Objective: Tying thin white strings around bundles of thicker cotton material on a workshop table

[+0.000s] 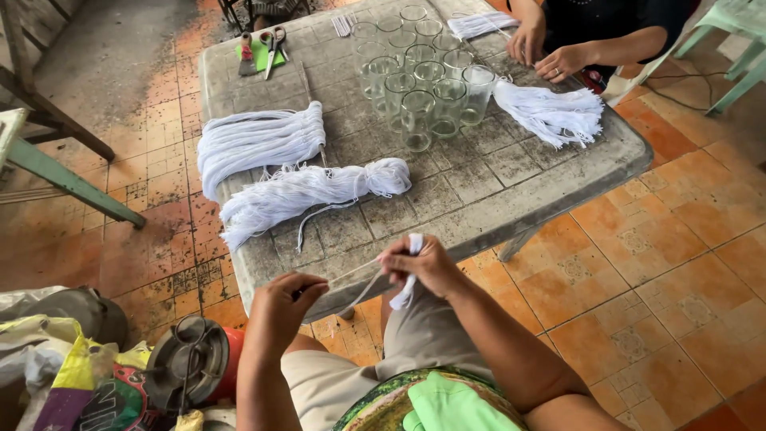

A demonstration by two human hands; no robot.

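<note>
Both forearms reaching forward over the lap, left hand [281,307] loosely fisted, right hand [423,265] raised, fingers pinched

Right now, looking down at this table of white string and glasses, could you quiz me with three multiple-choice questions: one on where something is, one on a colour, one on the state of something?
1. Where do the scissors lie?
A. the table's far corner, on a green pad
B. the floor
C. inside a glass

2. What colour are the string bundles?
A. red
B. white
C. black

3. How are the drinking glasses?
A. upright and clustered
C. stacked
B. tipped over

Answers:
1 A, they rest on the green pad near the far edge.
2 B, every bundle is white.
3 A, all stand upright close together.

Meanwhile the left hand and right hand stretch a single white strand between them.
</note>
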